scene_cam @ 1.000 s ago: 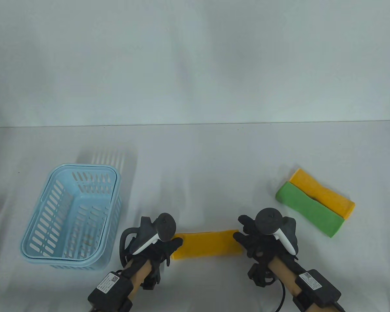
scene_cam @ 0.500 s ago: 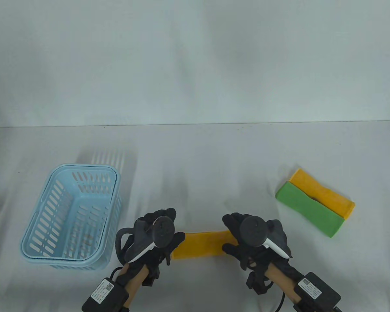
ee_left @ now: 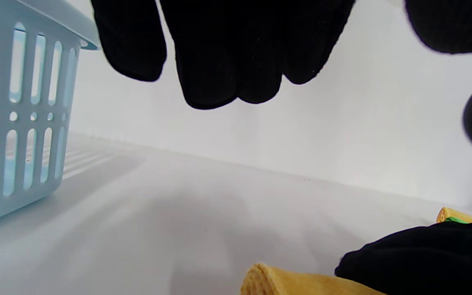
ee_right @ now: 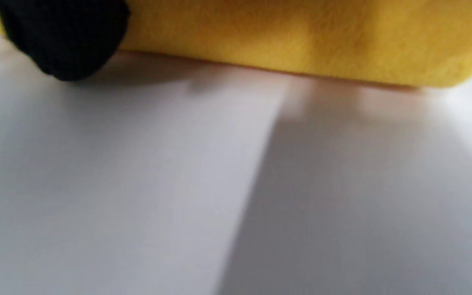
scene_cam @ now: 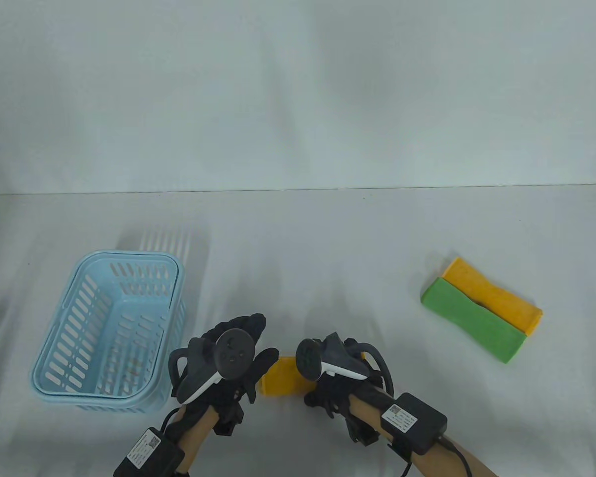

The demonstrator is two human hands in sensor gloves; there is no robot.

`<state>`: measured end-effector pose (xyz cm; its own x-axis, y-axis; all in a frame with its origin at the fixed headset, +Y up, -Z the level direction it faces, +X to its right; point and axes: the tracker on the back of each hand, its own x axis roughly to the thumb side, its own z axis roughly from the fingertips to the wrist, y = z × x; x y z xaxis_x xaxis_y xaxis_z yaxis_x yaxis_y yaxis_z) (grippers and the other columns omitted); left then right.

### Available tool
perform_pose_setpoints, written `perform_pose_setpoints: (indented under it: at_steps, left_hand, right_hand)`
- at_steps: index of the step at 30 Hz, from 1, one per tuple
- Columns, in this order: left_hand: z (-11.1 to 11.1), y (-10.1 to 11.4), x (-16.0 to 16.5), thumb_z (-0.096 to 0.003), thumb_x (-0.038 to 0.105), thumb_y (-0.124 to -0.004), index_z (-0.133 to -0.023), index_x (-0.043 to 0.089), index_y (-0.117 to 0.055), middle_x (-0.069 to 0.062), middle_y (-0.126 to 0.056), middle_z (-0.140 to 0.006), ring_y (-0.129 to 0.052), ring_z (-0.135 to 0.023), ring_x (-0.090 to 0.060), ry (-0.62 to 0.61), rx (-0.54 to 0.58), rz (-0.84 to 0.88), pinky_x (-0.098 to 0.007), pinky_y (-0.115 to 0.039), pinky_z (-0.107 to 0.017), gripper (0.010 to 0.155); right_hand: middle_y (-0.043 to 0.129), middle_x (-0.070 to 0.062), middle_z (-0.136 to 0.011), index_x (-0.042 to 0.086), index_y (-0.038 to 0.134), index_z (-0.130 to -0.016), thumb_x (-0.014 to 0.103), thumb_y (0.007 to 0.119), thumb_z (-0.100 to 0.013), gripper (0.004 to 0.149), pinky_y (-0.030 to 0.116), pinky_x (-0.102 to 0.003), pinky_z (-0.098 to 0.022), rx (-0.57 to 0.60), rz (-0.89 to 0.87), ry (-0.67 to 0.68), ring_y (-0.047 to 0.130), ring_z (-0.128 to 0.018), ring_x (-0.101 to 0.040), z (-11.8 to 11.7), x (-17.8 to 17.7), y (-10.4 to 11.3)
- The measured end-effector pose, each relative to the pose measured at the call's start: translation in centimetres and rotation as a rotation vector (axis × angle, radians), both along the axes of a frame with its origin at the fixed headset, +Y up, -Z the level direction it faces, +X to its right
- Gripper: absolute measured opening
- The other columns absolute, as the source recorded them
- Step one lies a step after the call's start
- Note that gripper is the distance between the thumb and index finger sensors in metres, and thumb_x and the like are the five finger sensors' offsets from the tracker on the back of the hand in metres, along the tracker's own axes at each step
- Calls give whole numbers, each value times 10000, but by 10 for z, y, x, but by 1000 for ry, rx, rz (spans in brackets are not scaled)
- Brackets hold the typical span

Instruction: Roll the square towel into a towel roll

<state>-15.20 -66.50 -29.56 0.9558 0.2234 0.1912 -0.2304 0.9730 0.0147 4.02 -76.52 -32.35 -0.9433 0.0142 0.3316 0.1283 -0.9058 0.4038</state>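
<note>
A yellow towel (scene_cam: 279, 381) lies near the table's front edge, and only a short stretch of it shows between my hands. My right hand (scene_cam: 328, 395) is turned over on the towel's right part and curls round the rolled portion. The right wrist view has the towel (ee_right: 301, 37) filling its top, with one black fingertip (ee_right: 64, 37) against it. My left hand (scene_cam: 251, 348) has straight fingers pointing away, its thumb touching the towel's left end. In the left wrist view the towel's layered end (ee_left: 285, 282) shows beside my right glove (ee_left: 424, 258).
A light blue slotted basket (scene_cam: 79, 318) stands to the left of my left hand, and its wall (ee_left: 19, 123) is close in the left wrist view. A green folded towel (scene_cam: 472, 320) and another yellow one (scene_cam: 496, 295) lie side by side at the right.
My right hand has travelled left along the towel and turned over, so the visible yellow strip has shrunk to a short piece. My left hand's fingers have straightened.
</note>
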Motion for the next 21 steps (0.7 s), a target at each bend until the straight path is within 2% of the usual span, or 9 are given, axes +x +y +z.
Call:
perform_pose_setpoints:
  at_steps: [4, 7, 13, 17, 21]
  left_hand:
    - [-1, -1, 1, -340, 646, -706, -1023, 310, -646, 23, -757, -1034, -852, -917, -271, -4, -2, -8, -548, -679, -709, 763]
    - [-1, -1, 2, -342, 644, -707, -1022, 308, -649, 23, -760, -1032, -853, -916, -272, -5, -7, -3, -548, -678, -709, 761]
    - [-1, 0, 1, -342, 642, -706, -1021, 308, -651, 22, -760, -1031, -852, -917, -273, -4, -8, 1, -548, -679, -709, 758]
    - [-1, -1, 1, -344, 640, -706, -1020, 311, -647, 22, -759, -1030, -852, -916, -274, -4, -11, 1, -547, -680, -707, 755]
    - [-1, -1, -1, -346, 638, -703, -1028, 306, -632, 18, -745, -1038, -842, -923, -275, 8, -8, 13, -548, -675, -710, 762]
  right_hand:
    - [464, 50, -1038, 323, 439, -968, 544, 822, -275, 822, 400, -603, -748, 37, -42, -29, 506, -985, -278, -4, -3, 3]
    - [533, 43, -989, 315, 491, -941, 527, 858, -260, 802, 428, -595, -741, 22, -45, -48, 569, -928, -274, -7, -6, 5]
    - [598, 40, -925, 308, 586, -891, 493, 901, -256, 733, 438, -592, -738, -52, -69, -83, 610, -866, -275, -16, -8, 5]
    - [620, 40, -903, 305, 628, -861, 487, 909, -258, 690, 449, -589, -734, -50, -116, -103, 626, -844, -276, -17, -5, 5]
    - [621, 41, -904, 309, 632, -857, 488, 906, -260, 680, 457, -589, -731, -87, -208, -154, 634, -845, -273, -16, 7, 17]
